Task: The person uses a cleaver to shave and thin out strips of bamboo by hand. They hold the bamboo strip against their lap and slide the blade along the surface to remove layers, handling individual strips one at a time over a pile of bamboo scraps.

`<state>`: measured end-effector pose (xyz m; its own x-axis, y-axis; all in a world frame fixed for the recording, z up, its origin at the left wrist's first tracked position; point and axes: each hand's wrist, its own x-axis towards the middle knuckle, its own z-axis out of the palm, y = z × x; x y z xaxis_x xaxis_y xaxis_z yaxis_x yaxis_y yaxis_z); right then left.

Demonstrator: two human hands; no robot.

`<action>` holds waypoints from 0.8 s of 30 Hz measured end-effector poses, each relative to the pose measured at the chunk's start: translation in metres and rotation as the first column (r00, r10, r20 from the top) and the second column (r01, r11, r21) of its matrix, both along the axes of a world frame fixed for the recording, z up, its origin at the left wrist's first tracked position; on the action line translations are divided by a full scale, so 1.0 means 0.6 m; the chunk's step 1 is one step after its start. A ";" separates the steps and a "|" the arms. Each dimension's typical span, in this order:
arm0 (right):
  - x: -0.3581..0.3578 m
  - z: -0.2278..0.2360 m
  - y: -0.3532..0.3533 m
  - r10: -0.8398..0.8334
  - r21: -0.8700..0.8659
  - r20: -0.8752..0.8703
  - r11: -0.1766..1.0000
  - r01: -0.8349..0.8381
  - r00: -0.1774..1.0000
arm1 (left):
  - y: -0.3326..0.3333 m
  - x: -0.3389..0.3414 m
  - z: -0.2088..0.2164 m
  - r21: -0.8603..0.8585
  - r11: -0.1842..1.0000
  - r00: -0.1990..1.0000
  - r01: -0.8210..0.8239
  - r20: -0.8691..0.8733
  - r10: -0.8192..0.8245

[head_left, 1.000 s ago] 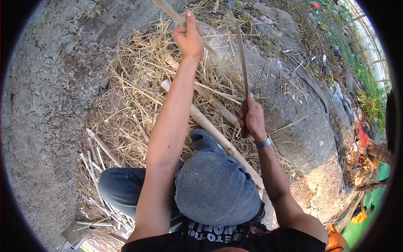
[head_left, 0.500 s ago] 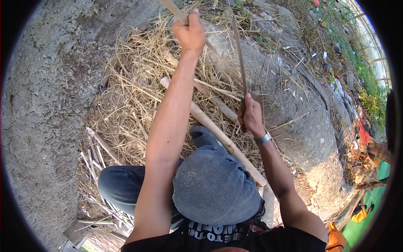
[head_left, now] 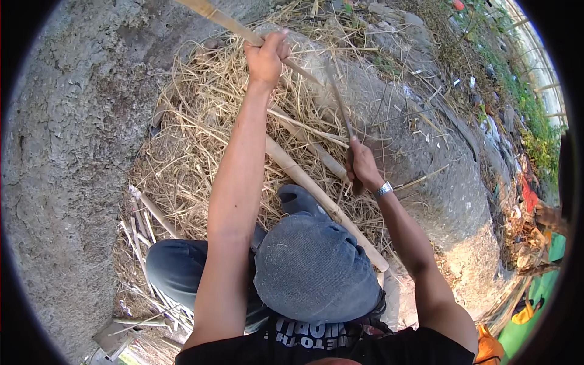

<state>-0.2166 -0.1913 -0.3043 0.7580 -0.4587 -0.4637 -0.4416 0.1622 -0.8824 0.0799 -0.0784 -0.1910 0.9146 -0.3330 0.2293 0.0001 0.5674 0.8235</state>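
Observation:
My left hand (head_left: 266,59) is closed around a long, pale bamboo stick (head_left: 214,14), its arm stretched far forward. The stick slants from the upper left down to the right, and its lower end sticks out past my fingers. In my right hand (head_left: 365,164) is the dark handle of a machete (head_left: 338,97). Its long, narrow blade points up and slightly left, its tip close to the stick's lower end; whether they touch I cannot tell. Below, a thicker bamboo pole (head_left: 304,181) runs diagonally by my shoe, with a shorter bamboo piece (head_left: 325,159) beside it.
Dry shavings and straw (head_left: 194,131) cover the ground around my bent knee (head_left: 316,267). A large grey rock (head_left: 426,176) rises on the right, and rough grey concrete (head_left: 73,152) spans the left. Thin sticks (head_left: 146,231) lie at the lower left. Litter and plants line the far right.
My left hand has shifted a little left, and more of the stick's outer part shows. The machete has tilted left, its tip lower and nearer the stick's end.

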 end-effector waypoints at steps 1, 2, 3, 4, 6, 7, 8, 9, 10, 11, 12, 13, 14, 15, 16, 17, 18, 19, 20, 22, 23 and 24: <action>0.005 0.000 0.000 0.056 0.007 -0.138 0.998 -0.056 0.989 | 0.010 -0.001 -0.002 0.026 1.000 1.000 -0.010 0.002 0.010; 0.009 0.000 -0.001 0.111 0.021 -0.274 0.994 -0.109 0.955 | 0.018 -0.001 -0.004 0.051 0.998 1.000 -0.021 0.003 0.021; 0.007 0.005 -0.013 0.107 0.074 -0.272 0.993 -0.090 0.956 | 0.021 -0.002 -0.007 0.058 0.998 0.999 -0.029 -0.017 0.030; 0.022 0.025 -0.016 0.125 0.075 -0.265 0.991 -0.109 0.956 | 0.023 0.004 0.006 0.060 0.997 0.999 -0.047 -0.011 0.048; 0.005 0.051 0.005 0.069 -0.016 -0.110 0.997 -0.071 0.992 | 0.026 -0.010 0.009 0.062 0.995 0.997 -0.075 0.030 0.073; 0.009 0.054 0.012 0.031 -0.024 -0.038 0.999 -0.032 0.999 | 0.025 -0.003 0.009 -0.014 0.999 0.999 -0.039 0.007 0.039; 0.005 0.047 0.013 0.028 -0.028 -0.036 0.999 -0.029 0.999 | 0.023 -0.004 0.007 -0.018 0.999 0.999 -0.035 0.009 0.035; -0.002 0.026 0.015 0.076 -0.108 -0.066 0.991 -0.083 0.995 | 0.021 -0.007 0.004 0.023 0.999 0.999 -0.043 0.016 0.043; -0.010 -0.001 0.015 0.113 -0.188 -0.103 0.973 -0.131 0.988 | 0.013 -0.009 0.000 0.061 0.997 0.999 -0.043 0.021 0.042; -0.007 -0.015 0.017 0.067 0.029 -0.263 0.998 -0.062 0.962 | 0.011 -0.006 -0.004 0.055 0.997 0.999 -0.053 0.011 0.052; -0.009 -0.026 0.011 0.061 0.022 -0.255 0.998 -0.057 0.965 | 0.011 -0.001 -0.008 0.048 0.998 0.999 -0.048 0.019 0.047; -0.002 -0.022 0.015 0.057 0.070 -0.259 0.997 -0.040 0.964 | 0.022 0.000 -0.013 0.083 0.994 0.997 -0.075 0.035 0.073; -0.003 -0.002 0.020 0.058 0.121 -0.275 0.992 -0.025 0.960 | 0.030 -0.013 -0.010 0.122 0.987 0.994 -0.106 0.038 0.102; 0.003 0.015 0.027 0.040 0.095 -0.166 0.995 -0.025 0.985 | 0.030 -0.010 -0.001 0.107 0.986 0.992 -0.129 0.019 0.128; -0.016 0.036 0.041 0.039 0.105 -0.201 0.994 -0.018 0.979 | 0.033 -0.026 0.000 0.121 0.985 0.992 -0.122 -0.016 0.125; -0.003 0.049 0.043 0.034 0.061 -0.099 0.998 -0.028 0.994 | 0.029 -0.013 0.008 0.086 0.991 0.995 -0.102 -0.002 0.102; 0.004 0.054 0.045 0.033 0.018 0.005 0.999 -0.033 0.999 | 0.029 -0.007 0.014 0.051 0.995 0.997 -0.081 0.014 0.081; -0.005 0.036 0.041 0.051 -0.037 -0.040 0.998 -0.053 0.998 | 0.024 -0.011 0.008 0.044 0.996 0.997 -0.074 0.007 0.074; -0.015 0.010 0.033 0.045 -0.045 -0.041 0.998 -0.046 0.998 | 0.021 -0.013 -0.002 0.042 0.997 0.998 -0.066 -0.006 0.067; -0.019 -0.019 0.021 0.045 0.095 -0.315 0.995 -0.015 0.948 | 0.021 -0.012 -0.007 0.038 0.997 0.998 -0.067 -0.008 0.067; -0.018 -0.019 0.012 0.057 0.136 -0.279 0.990 -0.019 0.959 | 0.026 -0.015 -0.009 0.036 0.998 0.999 -0.047 -0.012 0.048; -0.010 -0.022 0.000 0.057 0.128 -0.269 0.991 -0.023 0.961 | 0.021 -0.004 -0.004 0.027 0.998 0.999 -0.050 -0.002 0.050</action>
